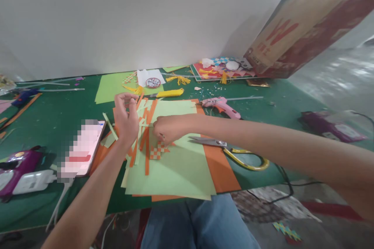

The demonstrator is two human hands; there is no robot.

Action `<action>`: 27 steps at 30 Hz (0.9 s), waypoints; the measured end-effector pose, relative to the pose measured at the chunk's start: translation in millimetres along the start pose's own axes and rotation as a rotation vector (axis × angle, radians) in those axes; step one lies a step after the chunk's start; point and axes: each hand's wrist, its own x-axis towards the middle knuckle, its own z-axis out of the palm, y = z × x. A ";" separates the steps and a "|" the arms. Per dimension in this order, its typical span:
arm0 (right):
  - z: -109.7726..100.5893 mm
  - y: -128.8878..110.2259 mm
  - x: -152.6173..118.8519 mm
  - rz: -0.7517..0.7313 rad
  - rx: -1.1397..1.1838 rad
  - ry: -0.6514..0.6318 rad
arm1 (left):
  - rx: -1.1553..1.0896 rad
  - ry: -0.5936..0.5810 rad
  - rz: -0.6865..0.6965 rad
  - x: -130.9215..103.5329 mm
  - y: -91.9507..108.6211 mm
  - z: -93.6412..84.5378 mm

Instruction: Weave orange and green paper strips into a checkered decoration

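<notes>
My left hand [127, 118] is raised over the left side of the paper pile, thumb and fingers pinched together; what is between them, if anything, is too small to make out. Closed knuckles-up, my right hand [169, 127] is at the end of a pale green paper strip [147, 125], its fingertips mostly hidden. Below it lies an orange-and-cream checkered woven paper piece [156, 152]. Several loose orange strips [147, 155] lie between the hands, on pale green sheets [175, 177] stacked over orange paper [222, 167].
Yellow-handled scissors [247, 159] lie under my right forearm. Behind are a yellow cutter [169, 93] and a pink glue gun [220, 106]. A phone [83, 148] and a purple device [25, 165] lie left. A paper bag [280, 39] leans at the back right of the green table [67, 109].
</notes>
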 end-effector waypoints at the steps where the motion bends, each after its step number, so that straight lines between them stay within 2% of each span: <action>1: -1.3 1.4 -0.3 -0.003 0.027 -0.031 | -0.001 0.001 -0.003 0.5 -0.4 0.1; 4: -4.5 7.1 -2.7 0.025 0.141 -0.057 | -0.003 -0.005 -0.011 1.8 -0.6 0.3; 9: -11.1 22.8 -18.9 0.048 0.464 0.012 | -0.007 -0.006 -0.016 2.2 2.2 1.1; 12: -10.3 36.9 -34.6 -0.021 0.630 0.140 | -0.044 -0.010 -0.034 1.5 4.6 1.5; 14: -5.1 46.8 -44.0 -0.021 0.721 0.217 | -0.087 -0.059 -0.058 0.0 6.0 2.0; 16: 2.5 55.4 -51.1 0.004 0.857 0.274 | -0.121 -0.197 -0.085 -2.8 7.3 3.1; 18: 10.3 61.9 -55.8 0.037 0.983 0.334 | -0.115 -0.412 -0.071 -6.9 8.7 4.6; 22: 20.4 69.5 -61.9 0.089 1.145 0.424 | 0.081 -0.797 0.117 -17.0 11.4 8.0; 24: 23.2 71.5 -64.8 0.089 1.216 0.446 | 0.186 -0.892 0.202 -21.3 11.3 9.5; 27: 26.0 73.0 -70.7 0.062 1.307 0.489 | 0.274 -0.909 0.291 -25.3 8.4 11.0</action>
